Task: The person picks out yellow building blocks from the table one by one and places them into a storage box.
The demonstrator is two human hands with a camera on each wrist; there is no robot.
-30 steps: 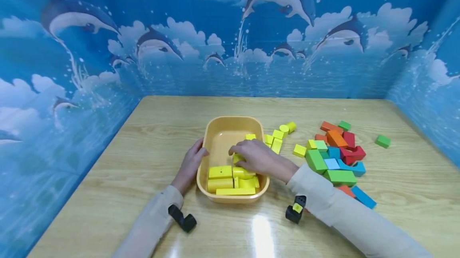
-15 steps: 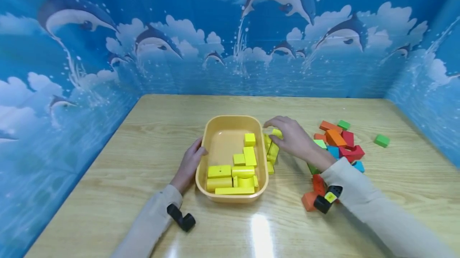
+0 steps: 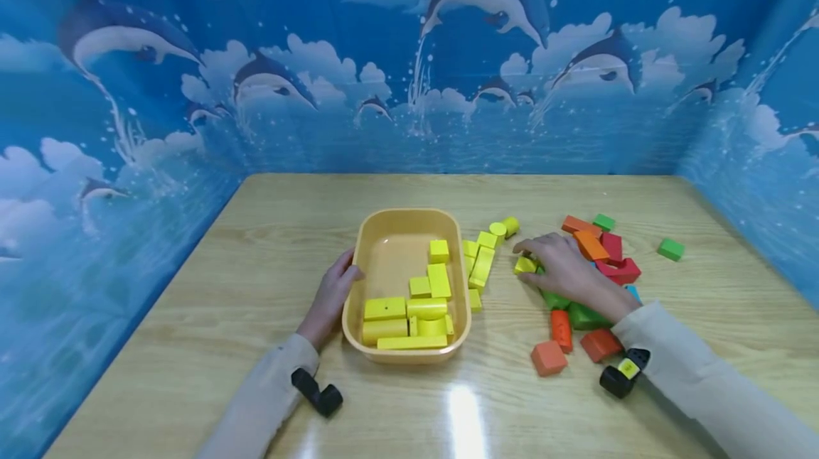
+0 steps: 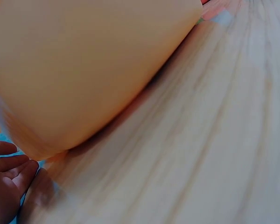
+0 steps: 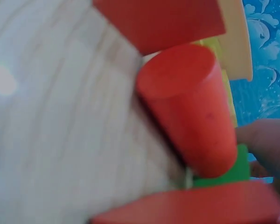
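Right of tan tray [image 3: 409,356] | my right grip [image 3: 566,268] straddles yellow block [image 3: 525,265], can't tell if pinching | left grip [image 3: 329,297] pinches tray, presumably steadying it

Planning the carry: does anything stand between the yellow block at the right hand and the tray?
Yes: loose yellow blocks lie in between, just outside the tray, whose raised rim also stands in the way.
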